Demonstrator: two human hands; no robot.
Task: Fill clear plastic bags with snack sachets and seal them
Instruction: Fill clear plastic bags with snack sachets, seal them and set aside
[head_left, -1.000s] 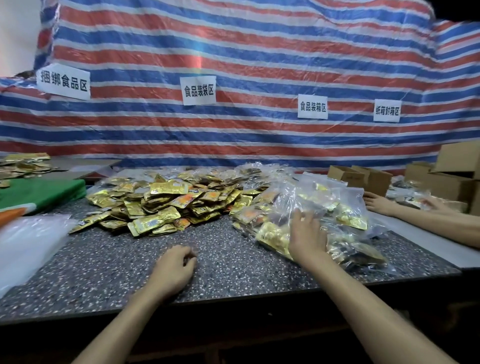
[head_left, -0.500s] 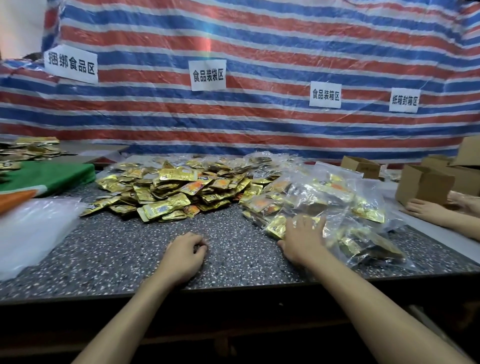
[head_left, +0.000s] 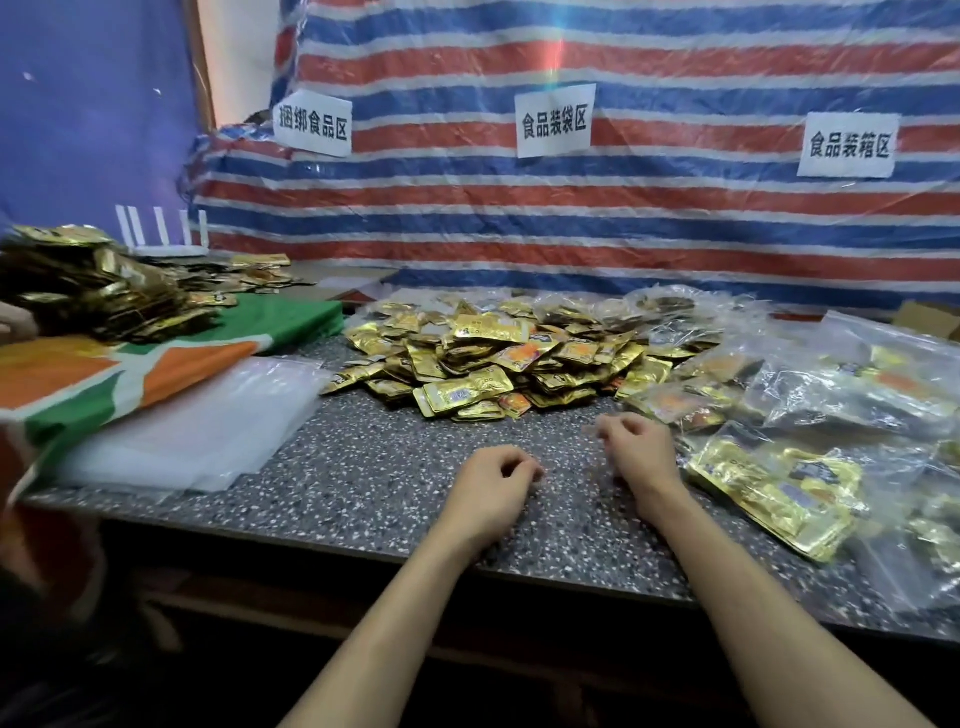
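A heap of gold snack sachets (head_left: 498, 364) lies at the middle of the speckled table (head_left: 363, 467). A flat stack of empty clear plastic bags (head_left: 197, 431) sits to the left of it. Filled clear bags (head_left: 779, 483) are piled on the right side. My left hand (head_left: 493, 483) rests on the table in front of the heap as a curled fist and holds nothing. My right hand (head_left: 636, 452) hovers just left of the filled bags, fingers loosely bent, with nothing in it.
A green, orange and white cloth (head_left: 156, 364) covers the left part of the table and carries another sachet pile (head_left: 93, 291). A white router (head_left: 161, 234) stands behind it. A striped tarp with paper signs hangs at the back. A cardboard box (head_left: 930, 317) shows at the far right.
My right hand has let go of the filled bag and drawn back left toward my left hand. The view has swung left, so the boxes and the other person's arms are gone.
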